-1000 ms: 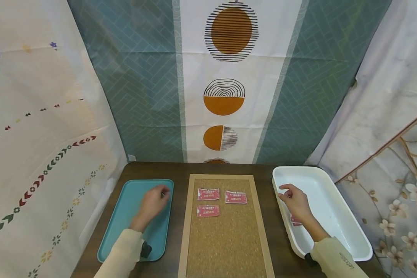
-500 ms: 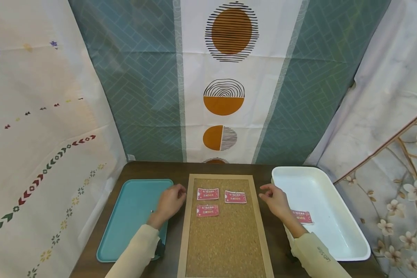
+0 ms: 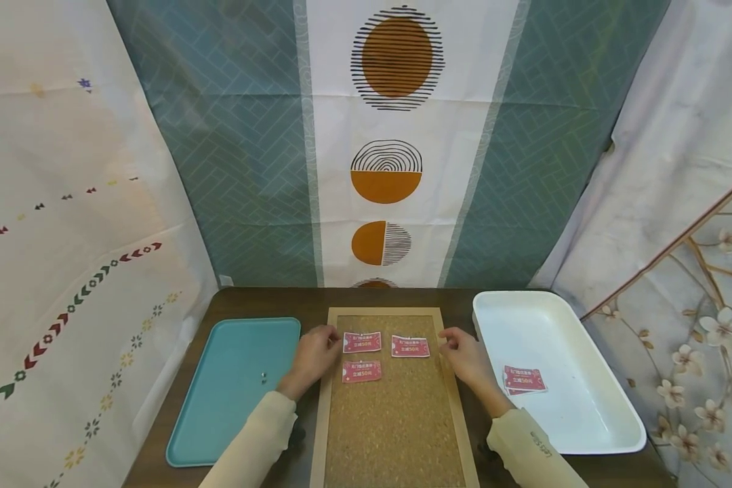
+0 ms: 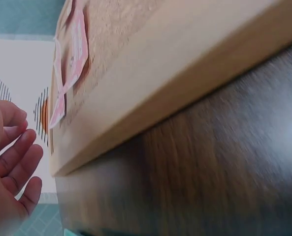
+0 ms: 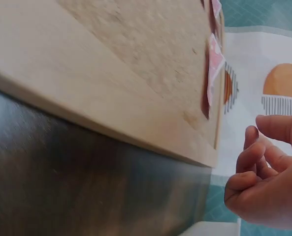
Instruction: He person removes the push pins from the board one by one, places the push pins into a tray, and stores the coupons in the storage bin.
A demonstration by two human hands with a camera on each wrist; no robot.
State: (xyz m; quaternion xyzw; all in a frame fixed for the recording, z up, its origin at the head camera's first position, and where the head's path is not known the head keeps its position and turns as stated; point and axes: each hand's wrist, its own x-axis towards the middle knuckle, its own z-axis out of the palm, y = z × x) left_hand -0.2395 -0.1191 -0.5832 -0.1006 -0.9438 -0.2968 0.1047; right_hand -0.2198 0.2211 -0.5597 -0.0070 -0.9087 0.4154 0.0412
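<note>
Between my hands a wood-framed cork board (image 3: pixel 396 427) lies on the table, with three red printed coupons held on its upper part: one at upper left (image 3: pixel 362 342), one at upper right (image 3: pixel 411 346), one at lower left (image 3: pixel 362 371). My left hand (image 3: pixel 316 352) is over the board's left frame edge, close to the upper-left coupon. Opposite it, my right hand (image 3: pixel 465 356) reaches the right frame edge, beside the upper-right coupon. Both wrist views show loosely bent fingers, with no object visible in the left hand (image 4: pixel 13 162) or right hand (image 5: pixel 269 167).
A teal tray (image 3: pixel 219 407) stands on the left, with small shiny bits (image 3: pixel 264 377) in it. The deep white tray (image 3: pixel 598 400) to the right holds a few overlapping red coupons (image 3: pixel 523 379). Cloth (image 3: pixel 488 135) hangs behind the dark wooden table (image 3: pixel 268 297).
Both hands have moved inward, the left from over the teal tray and the right from over the white tray, to the cork board's two side edges. The coupons on the board stay put.
</note>
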